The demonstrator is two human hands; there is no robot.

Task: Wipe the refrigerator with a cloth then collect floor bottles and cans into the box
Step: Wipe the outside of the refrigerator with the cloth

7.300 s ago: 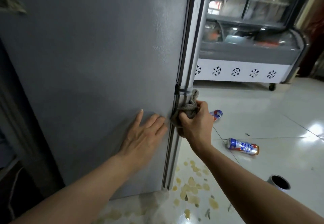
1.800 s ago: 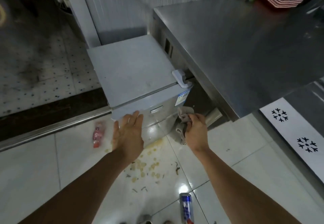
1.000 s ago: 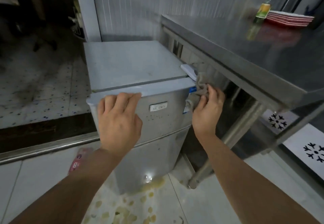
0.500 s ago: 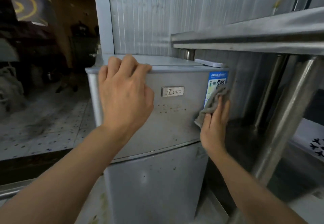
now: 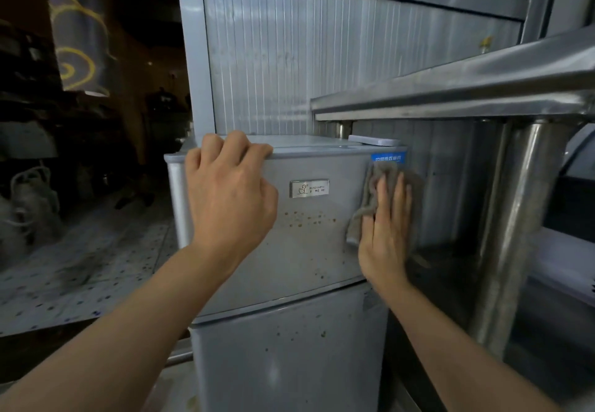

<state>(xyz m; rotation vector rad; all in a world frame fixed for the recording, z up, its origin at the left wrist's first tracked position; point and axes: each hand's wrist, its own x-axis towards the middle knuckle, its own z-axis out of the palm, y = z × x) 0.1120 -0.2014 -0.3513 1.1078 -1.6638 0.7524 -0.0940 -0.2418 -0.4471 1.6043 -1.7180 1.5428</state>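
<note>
Pressing cloth (image 5: 370, 205) flat to refrigerator (image 5: 309, 250) door, upper right corner: right hand (image 5: 384, 234), fingers straight. Left hand (image 5: 230, 199) grips door's top edge.

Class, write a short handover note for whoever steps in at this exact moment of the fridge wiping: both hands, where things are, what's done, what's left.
Left hand: fingers curled over the refrigerator top front edge, steadying it.
Right hand: flat, pressing the grey cloth on the upper door's right side.
Done: wiping under way.
Left: brown specks mid-door and on the lower door; then bottles and cans into the box, none of them in view.
</note>
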